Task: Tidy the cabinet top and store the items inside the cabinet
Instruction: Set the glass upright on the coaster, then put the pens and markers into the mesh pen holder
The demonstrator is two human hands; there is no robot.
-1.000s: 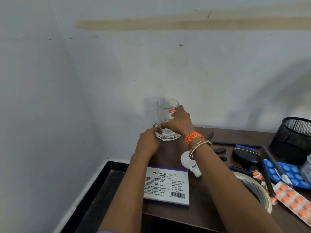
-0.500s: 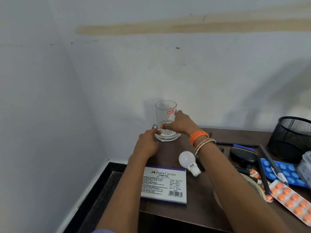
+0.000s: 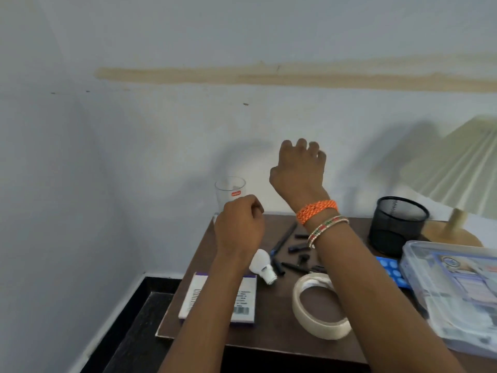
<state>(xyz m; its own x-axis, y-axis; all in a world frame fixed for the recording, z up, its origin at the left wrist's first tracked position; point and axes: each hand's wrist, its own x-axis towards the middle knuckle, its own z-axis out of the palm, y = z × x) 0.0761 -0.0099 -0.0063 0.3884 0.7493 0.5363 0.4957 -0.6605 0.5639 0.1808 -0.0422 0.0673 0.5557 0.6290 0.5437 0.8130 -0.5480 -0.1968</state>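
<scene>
A clear drinking glass [image 3: 230,188] with a red label stands at the back left corner of the dark wooden cabinet top [image 3: 271,328]. My left hand [image 3: 239,227] hovers just in front of it with fingers loosely curled and nothing in them, hiding the glass's base. My right hand [image 3: 298,170] is raised above the cabinet top to the right of the glass, fingers loosely bent and empty. A stamp pad box [image 3: 196,297], a white bulb [image 3: 262,265], a tape roll [image 3: 317,308] and black pens [image 3: 285,238] lie on the top.
A black mesh pen cup [image 3: 398,224] stands at the back right beside a wooden lamp base [image 3: 451,234]. A clear plastic box [image 3: 457,286] sits at the right edge over a blue blister pack [image 3: 390,267]. White walls close the left and back.
Both hands have let go of the glass. My right hand rose up and to the right; my left hand drew back toward me. The view has turned to the right.
</scene>
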